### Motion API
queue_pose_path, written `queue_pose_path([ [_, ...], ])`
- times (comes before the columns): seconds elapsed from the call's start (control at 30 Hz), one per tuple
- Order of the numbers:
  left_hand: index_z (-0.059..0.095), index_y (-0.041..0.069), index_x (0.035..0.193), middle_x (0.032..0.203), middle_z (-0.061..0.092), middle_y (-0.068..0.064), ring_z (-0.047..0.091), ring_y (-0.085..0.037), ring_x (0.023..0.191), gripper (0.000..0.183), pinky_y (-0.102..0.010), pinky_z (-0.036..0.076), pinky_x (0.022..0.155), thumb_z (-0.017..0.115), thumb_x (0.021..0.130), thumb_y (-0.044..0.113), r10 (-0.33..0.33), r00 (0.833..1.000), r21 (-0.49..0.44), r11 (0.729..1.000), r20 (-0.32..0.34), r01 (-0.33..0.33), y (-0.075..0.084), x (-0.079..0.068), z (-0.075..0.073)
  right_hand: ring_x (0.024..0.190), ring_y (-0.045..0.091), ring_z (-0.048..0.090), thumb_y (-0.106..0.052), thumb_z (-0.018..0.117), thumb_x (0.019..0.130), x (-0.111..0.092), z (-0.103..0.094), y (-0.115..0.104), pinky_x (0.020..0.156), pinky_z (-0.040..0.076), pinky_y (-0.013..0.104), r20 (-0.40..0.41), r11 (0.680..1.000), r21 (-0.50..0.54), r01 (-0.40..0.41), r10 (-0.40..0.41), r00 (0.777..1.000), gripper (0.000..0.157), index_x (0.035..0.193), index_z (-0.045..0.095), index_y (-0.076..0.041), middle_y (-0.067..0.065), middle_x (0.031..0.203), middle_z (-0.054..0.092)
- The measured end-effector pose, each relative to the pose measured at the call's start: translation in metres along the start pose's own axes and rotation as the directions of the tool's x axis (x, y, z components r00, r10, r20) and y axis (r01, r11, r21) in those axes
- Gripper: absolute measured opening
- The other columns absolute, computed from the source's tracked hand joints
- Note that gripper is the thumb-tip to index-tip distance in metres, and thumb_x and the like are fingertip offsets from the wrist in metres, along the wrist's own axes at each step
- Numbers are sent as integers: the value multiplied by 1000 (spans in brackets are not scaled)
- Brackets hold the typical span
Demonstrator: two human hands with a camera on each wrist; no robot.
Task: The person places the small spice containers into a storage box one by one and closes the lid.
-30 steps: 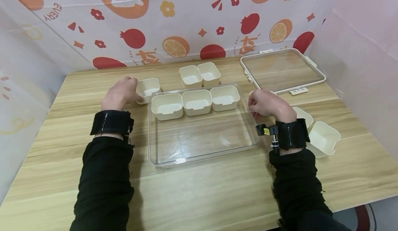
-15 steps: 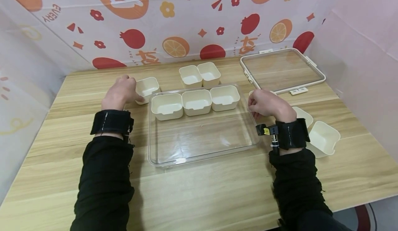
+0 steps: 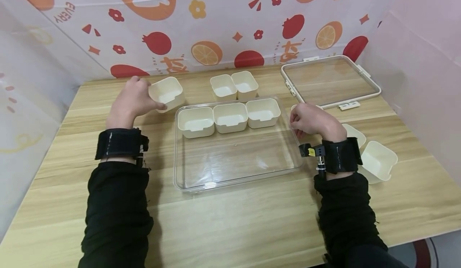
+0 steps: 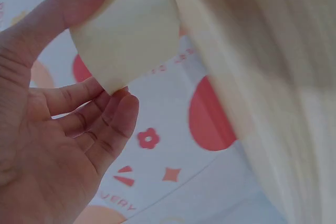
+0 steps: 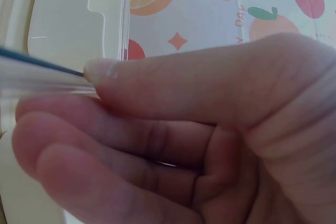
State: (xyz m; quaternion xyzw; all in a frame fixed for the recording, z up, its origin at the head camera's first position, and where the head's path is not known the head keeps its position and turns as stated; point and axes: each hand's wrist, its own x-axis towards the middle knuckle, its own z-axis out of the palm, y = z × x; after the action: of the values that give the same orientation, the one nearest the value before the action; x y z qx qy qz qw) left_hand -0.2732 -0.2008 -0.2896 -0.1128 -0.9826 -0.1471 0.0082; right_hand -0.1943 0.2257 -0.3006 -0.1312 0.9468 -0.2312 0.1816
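The left hand [image 3: 131, 99] grips a cream cup [image 3: 167, 93] between thumb and fingers, and that cup now sits tipped, apart from the far-left corner of the clear tray [image 3: 237, 180]. It looks lifted off the table [image 3: 230, 224], though whether its base is wholly clear is hard to tell. For the work in hand, I judge this the start of handling one more cup — it is in the fingers but outside the tray, where three cups [image 3: 230, 117] stand in a row along the far side.

The right hand [image 3: 313, 119] pinches the tray's right rim between thumb and fingers, probably steadying it.

Against the picture half a second ago, the held cup and the left hand are farther off and more to the left; there the cup stood close by the tray's corner. The right hand keeps its place on the rim, and the row of three is unchanged — as are the far pair of cups [image 3: 224, 87], the lid [image 3: 331, 81] at the far right and the loose cup [image 3: 378, 162] right of the right wrist.
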Motion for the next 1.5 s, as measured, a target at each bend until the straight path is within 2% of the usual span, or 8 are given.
queue_pose_path([
  [0.27,48,-14,111,103,45,-27,37,-38,96,75,-54,40,76,77,65,37,34,997,-4,999,-72,-35,16,-6,-16,59,16,58,-4,53,87,-1,1,1,57,50,33,-3,1000,2,2,-2,1000,10,84,60,2,9,67,61],
  [0.53,47,-11,119,107,46,-26,38,-37,96,85,-54,41,76,76,65,48,50,995,-19,999,-84,-51,30,-16,-26,58,16,58,-4,52,87,0,0,0,57,50,33,0,1000,-1,8,-8,1000,11,84,61,2,9,67,61],
  [0.77,47,-9,118,109,45,-25,38,-37,97,82,-53,40,79,77,64,44,89,992,-16,996,-94,-91,47,-25,-32,58,15,58,-5,53,87,0,0,0,56,50,33,3,1000,-7,4,-4,1000,11,83,61,1,8,67,61],
  [1.0,47,-10,114,104,46,-24,40,-36,91,79,-51,43,74,78,64,42,165,980,16,986,-108,-164,61,-35,-32,58,16,58,-4,52,87,0,-1,-1,56,50,33,3,1000,-1,10,-10,1000,10,83,60,1,9,66,61],
  [1.3,49,-9,113,107,47,-24,40,-36,96,80,-54,41,84,78,62,46,223,971,33,975,-82,-221,76,-47,-31,58,15,58,-3,52,87,-1,0,0,56,50,33,0,1000,-5,27,-27,1000,11,83,60,2,8,65,61],
  [1.5,51,-8,107,101,48,-20,44,-32,92,78,-51,43,83,77,61,50,257,964,77,965,-60,-253,82,-55,-28,58,15,58,-3,51,86,-1,-1,1,56,50,33,1,1000,1,25,-25,1000,11,84,61,2,8,66,61],
])
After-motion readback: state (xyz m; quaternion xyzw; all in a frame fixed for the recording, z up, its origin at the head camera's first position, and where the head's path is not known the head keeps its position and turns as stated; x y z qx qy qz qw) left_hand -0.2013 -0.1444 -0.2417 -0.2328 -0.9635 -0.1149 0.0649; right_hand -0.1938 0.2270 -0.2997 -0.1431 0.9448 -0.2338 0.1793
